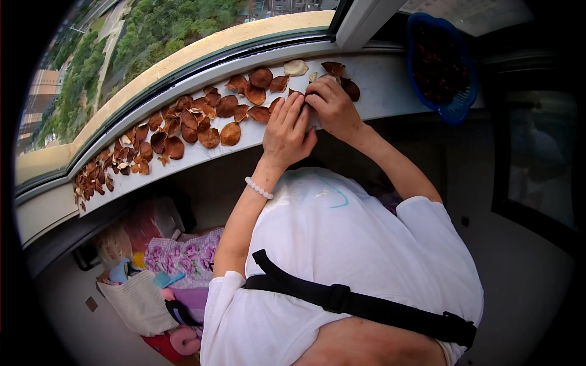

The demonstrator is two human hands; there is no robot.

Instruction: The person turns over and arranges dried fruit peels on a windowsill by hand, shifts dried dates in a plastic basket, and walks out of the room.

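Brown peels (183, 119) lay in a single layer along the sill (390, 79), spread apart as if to dry. Beside the blue basket (455, 110), the left hand (287, 131) rested flat and open on them; the right hand (332, 104) pinched one peel.

brown dried peel slices (183, 122) are spread along the white stone windowsill (390, 85), with both hands resting at their right end and a blue plastic basket (455, 110) further right.
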